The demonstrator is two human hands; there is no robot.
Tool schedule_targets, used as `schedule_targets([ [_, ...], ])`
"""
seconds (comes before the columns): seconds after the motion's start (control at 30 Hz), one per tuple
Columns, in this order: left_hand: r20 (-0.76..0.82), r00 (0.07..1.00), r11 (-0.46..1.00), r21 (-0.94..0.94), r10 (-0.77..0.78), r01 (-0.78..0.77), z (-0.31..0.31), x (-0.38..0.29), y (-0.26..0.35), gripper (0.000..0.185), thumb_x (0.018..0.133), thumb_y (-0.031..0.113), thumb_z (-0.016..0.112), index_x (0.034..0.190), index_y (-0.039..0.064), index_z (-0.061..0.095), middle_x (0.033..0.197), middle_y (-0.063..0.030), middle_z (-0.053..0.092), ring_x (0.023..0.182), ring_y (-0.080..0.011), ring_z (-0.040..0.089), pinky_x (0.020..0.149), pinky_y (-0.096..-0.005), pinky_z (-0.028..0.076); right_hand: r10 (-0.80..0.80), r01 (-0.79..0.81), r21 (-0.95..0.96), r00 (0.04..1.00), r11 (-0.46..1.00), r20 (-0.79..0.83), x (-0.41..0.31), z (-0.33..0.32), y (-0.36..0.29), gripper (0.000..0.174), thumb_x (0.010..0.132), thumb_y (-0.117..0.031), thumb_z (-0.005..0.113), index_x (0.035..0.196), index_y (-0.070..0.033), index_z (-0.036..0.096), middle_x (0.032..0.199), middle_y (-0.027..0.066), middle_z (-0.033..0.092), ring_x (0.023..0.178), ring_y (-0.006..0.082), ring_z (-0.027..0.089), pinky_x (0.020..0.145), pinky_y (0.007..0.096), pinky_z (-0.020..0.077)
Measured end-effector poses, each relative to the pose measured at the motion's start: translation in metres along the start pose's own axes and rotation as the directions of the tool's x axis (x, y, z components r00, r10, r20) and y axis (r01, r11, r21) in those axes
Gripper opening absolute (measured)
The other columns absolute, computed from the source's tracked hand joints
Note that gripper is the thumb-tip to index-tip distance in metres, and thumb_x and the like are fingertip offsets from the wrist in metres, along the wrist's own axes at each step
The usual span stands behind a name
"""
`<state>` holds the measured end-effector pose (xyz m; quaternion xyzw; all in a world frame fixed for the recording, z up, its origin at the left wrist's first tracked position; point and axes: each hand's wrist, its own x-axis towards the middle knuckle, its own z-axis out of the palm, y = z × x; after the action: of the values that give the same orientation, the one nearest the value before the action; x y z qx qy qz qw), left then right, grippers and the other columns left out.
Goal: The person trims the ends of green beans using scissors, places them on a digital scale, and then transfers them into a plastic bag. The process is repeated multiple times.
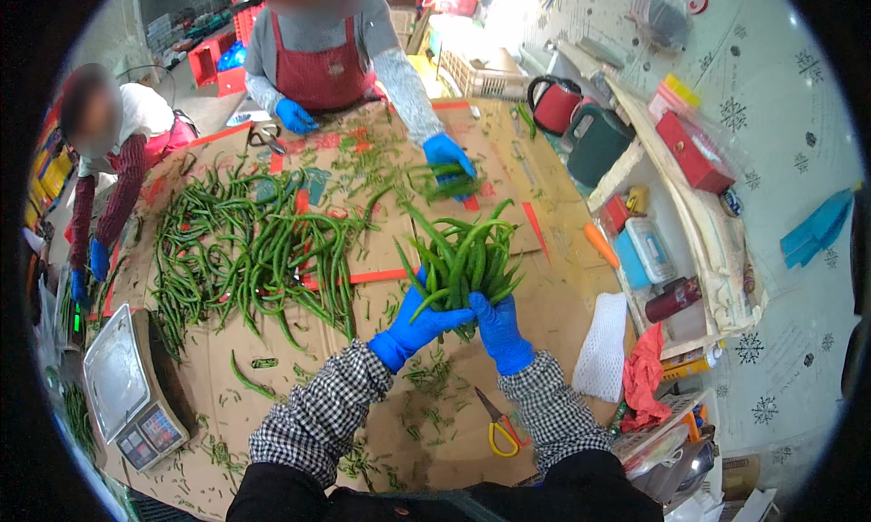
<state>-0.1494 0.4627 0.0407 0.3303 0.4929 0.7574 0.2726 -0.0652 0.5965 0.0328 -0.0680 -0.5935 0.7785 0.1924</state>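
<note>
Both my hands, in blue gloves, grip one bundle of long green chili peppers (pixel 469 257) above the cardboard-covered table. My left hand (pixel 425 318) wraps the bundle's left side, its thumb pointing right. On the other side my right hand (pixel 500 328) presses against the lower stems. The pepper tips fan upward and away from me. A loose heap of green chilies (pixel 258 250) spreads over the table to the left. Below my hands lie scissors (pixel 501 427) with yellow and red handles, near cut stem bits (pixel 432 376).
A digital scale (pixel 122 386) with a metal pan stands at the left. Across the table, a person in a red apron holds chilies (pixel 442 182); another person bends at the far left. Kettles (pixel 599 141), a carrot (pixel 601 244), white foam netting (pixel 600 345) and a shelf (pixel 680 250) line the right.
</note>
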Motion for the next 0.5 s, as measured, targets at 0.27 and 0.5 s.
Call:
schedule_targets([
  [0.27,-0.187,0.972,0.990,0.029,0.141,-0.138,-0.027,-0.105,0.078,0.090,0.067,0.005,0.082,0.139,0.006,0.029,0.134,-0.0136,0.047,0.121,-0.0260,0.049,0.099,-0.0412,0.045,-0.116,0.095,0.087,0.952,0.992,0.284,-0.043,0.113,-0.035,0.061,0.083,-0.020,0.072,0.132,-0.002,0.041,0.124,0.0111,0.055,0.113,0.0203,0.053,0.096,0.0340,0.0445],
  [0.5,-0.421,0.887,0.980,0.135,0.190,-0.146,-0.090,-0.232,0.143,0.091,0.070,0.006,0.080,0.141,0.007,0.023,0.129,-0.0154,0.050,0.116,-0.0268,0.054,0.093,-0.0399,0.049,0.017,-0.056,0.069,0.882,0.996,0.472,-0.085,0.249,-0.001,0.057,0.085,-0.018,0.070,0.132,-0.001,0.042,0.124,0.0101,0.055,0.112,0.0188,0.053,0.095,0.0333,0.0444],
])
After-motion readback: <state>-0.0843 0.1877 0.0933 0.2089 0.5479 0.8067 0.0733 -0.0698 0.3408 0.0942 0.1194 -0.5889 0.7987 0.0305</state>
